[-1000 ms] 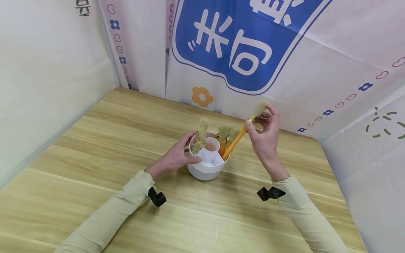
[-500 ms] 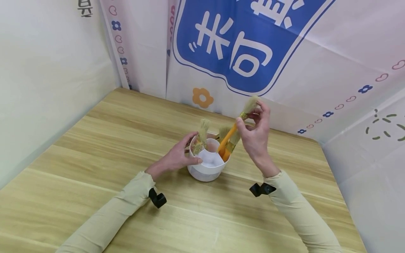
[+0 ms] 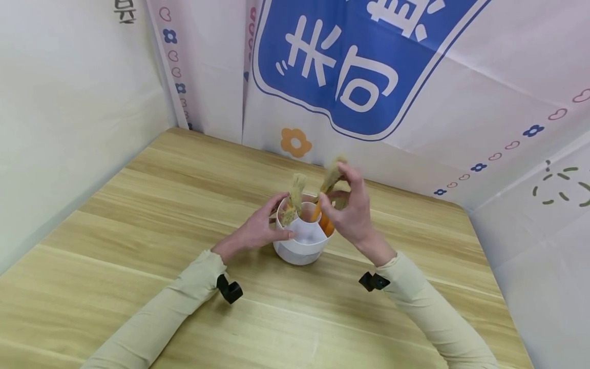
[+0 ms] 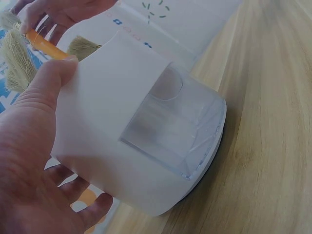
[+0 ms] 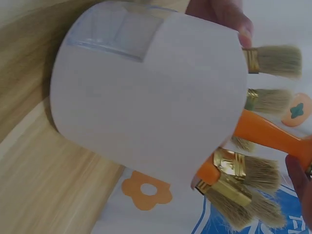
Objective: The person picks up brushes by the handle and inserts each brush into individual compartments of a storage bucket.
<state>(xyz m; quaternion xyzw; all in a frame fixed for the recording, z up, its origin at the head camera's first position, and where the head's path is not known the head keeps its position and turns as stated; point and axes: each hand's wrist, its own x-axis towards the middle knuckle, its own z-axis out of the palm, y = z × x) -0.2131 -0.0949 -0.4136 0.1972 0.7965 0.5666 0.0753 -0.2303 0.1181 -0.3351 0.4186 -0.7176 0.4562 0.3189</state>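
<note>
A white round desk organizer with several compartments and a round cup in its middle stands on the wooden table. My left hand grips its left side, thumb over the front rim and the other fingers behind. My right hand pinches a paintbrush near its bristles, bristles up. The orange handle of this paintbrush slants down and overlaps the middle cup in the head view. More paintbrushes stand bristles up in the side compartments. A clear window shows low on the organizer's wall.
The wooden table reaches back to a printed cloth wall with a blue sign. Pale side walls close in the left and right. Several brush heads rise close around my right fingers.
My right hand has moved left with the paintbrush and lowered. The handle's lower end has shifted from the right compartment to the middle cup. My left hand stays on the organizer.
</note>
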